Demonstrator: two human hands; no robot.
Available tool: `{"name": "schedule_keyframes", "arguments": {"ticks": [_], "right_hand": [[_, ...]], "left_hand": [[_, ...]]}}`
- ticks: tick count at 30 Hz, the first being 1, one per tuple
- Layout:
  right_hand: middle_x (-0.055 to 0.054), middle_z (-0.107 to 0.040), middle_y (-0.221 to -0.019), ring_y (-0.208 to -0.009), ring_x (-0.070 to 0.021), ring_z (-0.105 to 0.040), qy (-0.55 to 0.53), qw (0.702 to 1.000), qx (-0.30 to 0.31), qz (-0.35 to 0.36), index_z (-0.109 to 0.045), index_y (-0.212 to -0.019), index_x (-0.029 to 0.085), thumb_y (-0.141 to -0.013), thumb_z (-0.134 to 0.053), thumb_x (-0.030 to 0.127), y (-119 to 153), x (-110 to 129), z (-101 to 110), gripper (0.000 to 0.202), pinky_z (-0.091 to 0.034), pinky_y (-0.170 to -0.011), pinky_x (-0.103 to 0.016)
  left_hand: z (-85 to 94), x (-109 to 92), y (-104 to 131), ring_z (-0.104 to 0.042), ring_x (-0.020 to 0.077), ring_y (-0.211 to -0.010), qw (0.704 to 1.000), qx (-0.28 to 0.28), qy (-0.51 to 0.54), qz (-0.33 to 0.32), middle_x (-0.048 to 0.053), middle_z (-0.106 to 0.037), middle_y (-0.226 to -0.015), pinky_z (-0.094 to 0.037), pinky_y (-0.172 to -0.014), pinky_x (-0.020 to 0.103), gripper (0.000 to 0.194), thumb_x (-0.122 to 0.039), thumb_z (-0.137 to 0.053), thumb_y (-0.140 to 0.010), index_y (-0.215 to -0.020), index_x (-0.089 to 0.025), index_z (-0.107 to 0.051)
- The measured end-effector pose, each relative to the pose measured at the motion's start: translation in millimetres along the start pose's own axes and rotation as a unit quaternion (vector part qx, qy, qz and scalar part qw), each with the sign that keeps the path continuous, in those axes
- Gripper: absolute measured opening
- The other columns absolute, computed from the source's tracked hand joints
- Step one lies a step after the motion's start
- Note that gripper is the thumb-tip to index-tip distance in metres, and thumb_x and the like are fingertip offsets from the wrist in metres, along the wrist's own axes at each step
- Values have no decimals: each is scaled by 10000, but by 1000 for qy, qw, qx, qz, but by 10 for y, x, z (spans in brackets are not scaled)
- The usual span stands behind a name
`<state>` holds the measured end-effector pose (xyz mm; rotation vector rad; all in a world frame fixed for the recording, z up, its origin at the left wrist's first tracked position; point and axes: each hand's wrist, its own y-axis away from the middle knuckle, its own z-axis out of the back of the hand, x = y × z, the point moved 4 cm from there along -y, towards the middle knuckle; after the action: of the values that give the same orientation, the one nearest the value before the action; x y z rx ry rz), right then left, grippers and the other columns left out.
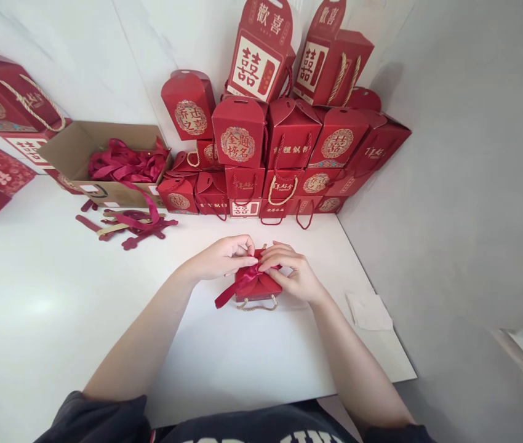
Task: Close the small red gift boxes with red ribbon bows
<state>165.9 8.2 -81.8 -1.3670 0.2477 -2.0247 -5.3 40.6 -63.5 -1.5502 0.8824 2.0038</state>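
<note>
A small red gift box (266,288) with beige rope handles sits on the white table in front of me. On its top lies a dark pink ribbon (243,282), one end trailing down over the left side. My left hand (224,255) pinches the ribbon above the box with thumb and index finger. From the right, my right hand (293,271) has its fingers closed on the ribbon near the middle of the box top, its palm beside the box's right edge.
Stacked red gift boxes (243,138) stand along the back wall. Behind on the left is a cardboard box (70,151) of pink ribbons, with loose straps (144,231) before it. A white cloth (370,311) lies at the right edge.
</note>
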Motion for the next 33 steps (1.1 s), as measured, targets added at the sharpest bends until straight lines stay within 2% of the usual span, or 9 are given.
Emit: {"name": "schedule_keyframes", "arguments": {"ticks": [5,8,13,16,20,23,26,30,33], "right_hand": [[-18,-724,-921,-994,-201,-648,5,1000,14,-2,-690,-881,271,-880,-559,187,-11,21,5,155,-408,-1049,-455],[-20,-722,-915,-998,-206,-649,-5,1000,12,-17,-687,-881,275,-879,-555,207,-8,11,-1,149,-416,-1047,-467],[-31,-722,-968,-1034,-210,-639,-23,999,8,-30,-691,-918,271,-885,-550,238,13,-4,9,148,-405,-1058,-468],[-33,-722,-981,-1037,-210,-638,-21,999,7,-31,-692,-921,269,-903,-535,261,26,-12,17,158,-387,-1067,-460],[-28,-725,-934,-1023,-205,-644,-21,999,-11,-32,-686,-868,259,-914,-536,288,41,-7,24,159,-371,-1075,-449],[-19,-721,-881,-980,-196,-654,-21,999,-12,-37,-677,-838,253,-920,-533,300,48,19,8,172,-352,-1090,-447],[-15,-714,-866,-919,-189,-660,-24,998,-17,-57,-665,-825,253,-928,-524,319,46,41,-14,187,-349,-1094,-455],[-59,-671,-1030,-1030,-207,-616,-9,990,-78,-114,-683,-909,253,-901,-574,322,49,10,4,129,-424,-1023,-434],[-72,-609,-1210,-1200,-226,-538,-16,988,-51,-147,-725,-935,270,-871,-623,325,58,-37,-28,132,-406,-1052,-433]], "left_hand": [[-53,8,-23,-523,74,-611,1000,-21,7,-14,-22,-586,-728,-400,-566,193,228,-314,-667,-811,-853,-169,-496],[-78,-13,-12,-513,75,-610,999,-33,-23,-16,-20,-602,-756,-394,-575,203,272,-279,-734,-736,-881,-169,-532],[-135,-117,48,-560,105,-643,990,-82,-114,-25,-3,-649,-808,-430,-603,229,196,-213,-666,-749,-920,-184,-576],[-190,-191,91,-616,155,-770,963,-144,-224,-37,11,-670,-898,-480,-721,280,198,-183,-617,-749,-945,-209,-612],[-275,-227,135,-615,191,-832,906,-223,-357,-53,17,-658,-909,-482,-784,329,213,-146,-587,-742,-935,-225,-631],[-329,-201,156,-605,192,-888,879,-249,-396,-98,21,-658,-904,-471,-806,321,163,-108,-543,-777,-879,-210,-618],[-345,-136,173,-590,157,-804,874,-251,-393,-137,16,-631,-876,-465,-751,287,124,-101,-517,-814,-840,-200,-587],[-332,-82,198,-566,124,-743,878,-246,-366,-187,7,-592,-852,-459,-719,253,148,-65,-481,-831,-826,-197,-547],[-331,-69,209,-567,126,-750,870,-247,-377,-198,8,-587,-850,-461,-720,251,142,-68,-476,-843,-840,-199,-530]]}}
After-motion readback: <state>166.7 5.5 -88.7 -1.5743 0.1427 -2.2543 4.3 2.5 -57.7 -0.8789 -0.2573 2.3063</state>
